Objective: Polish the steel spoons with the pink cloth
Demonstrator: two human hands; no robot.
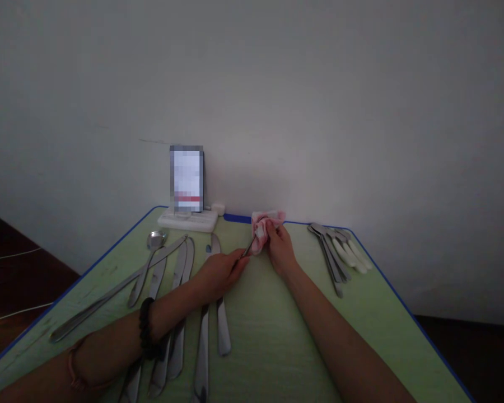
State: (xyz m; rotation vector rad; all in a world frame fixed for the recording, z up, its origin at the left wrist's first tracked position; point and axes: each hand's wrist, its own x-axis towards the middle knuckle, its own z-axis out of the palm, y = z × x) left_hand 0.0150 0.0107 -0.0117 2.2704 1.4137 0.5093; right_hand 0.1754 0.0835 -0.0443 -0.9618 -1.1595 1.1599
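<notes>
My left hand (220, 273) is closed round the handle of a thin metal utensil (248, 249) above the middle of the green table (269, 336). The utensil's far end is buried in a pink and white cloth (262, 228). My right hand (279, 246) is closed on that cloth and wraps it round the utensil's tip. Which kind of utensil it is stays hidden by the cloth.
Several knives (180, 280) and a spoon (153, 242) lie in a row on the left of the table. A pile of spoons (338, 249) lies at the back right. A phone (187, 179) stands on a white stand (188, 219) against the wall.
</notes>
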